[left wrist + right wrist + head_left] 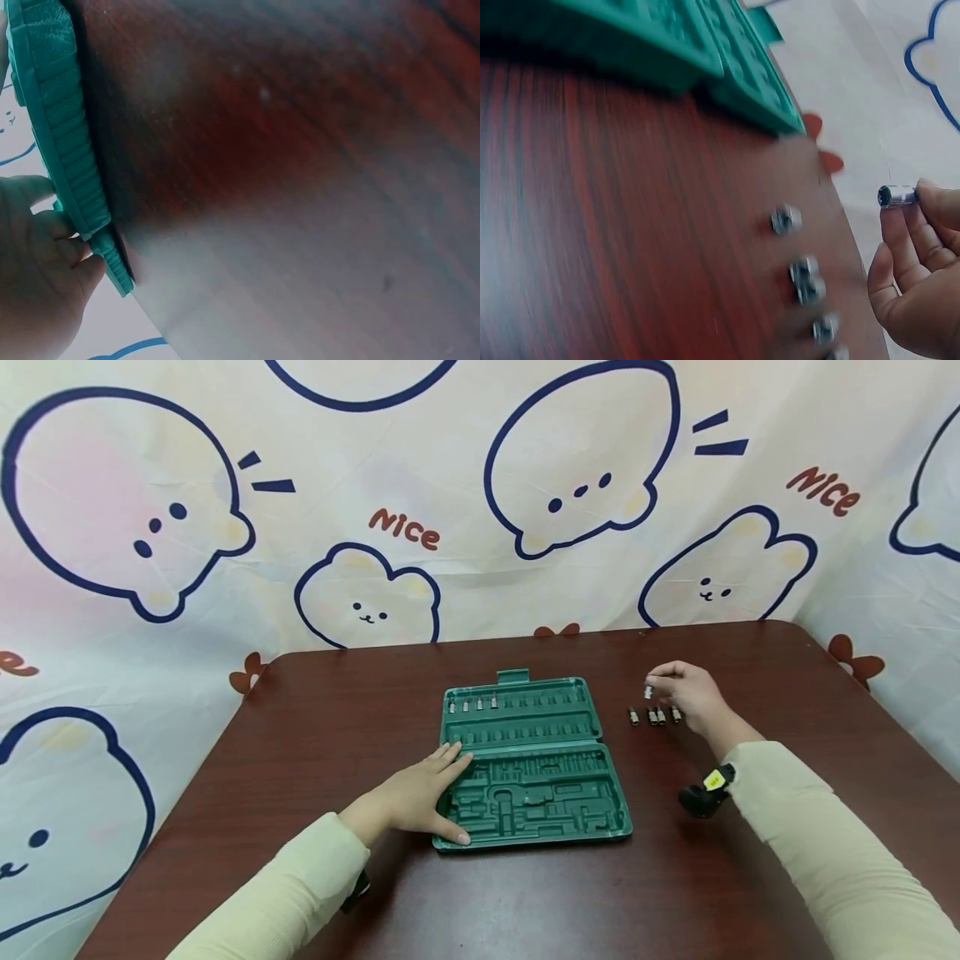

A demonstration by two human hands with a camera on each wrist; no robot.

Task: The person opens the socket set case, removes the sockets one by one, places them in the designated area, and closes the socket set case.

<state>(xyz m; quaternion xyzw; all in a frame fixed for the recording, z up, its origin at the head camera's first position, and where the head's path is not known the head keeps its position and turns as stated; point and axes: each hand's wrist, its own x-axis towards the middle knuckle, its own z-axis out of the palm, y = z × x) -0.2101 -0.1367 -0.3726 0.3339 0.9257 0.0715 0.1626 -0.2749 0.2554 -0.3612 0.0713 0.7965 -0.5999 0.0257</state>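
A green plastic tool case [538, 745] lies unfolded on the table, its moulded slots facing up. Several small metal sockets [480, 703] stand at the left end of the lid's top row. My left hand [416, 795] rests on the case's left edge with fingers spread; the left wrist view shows its fingertips against the green side wall. To the right of the case, my right hand [690, 695] holds one silver socket [897, 196] pinched between thumb and fingers above the table. Below that hand, several loose sockets [786, 219] lie in a rough row.
The dark reddish-brown wooden table [345, 718] extends around the case. Behind it hangs a pale cloth [465, 468] printed with cartoon bears. A latch tab [513, 676] sticks out from the case's far edge.
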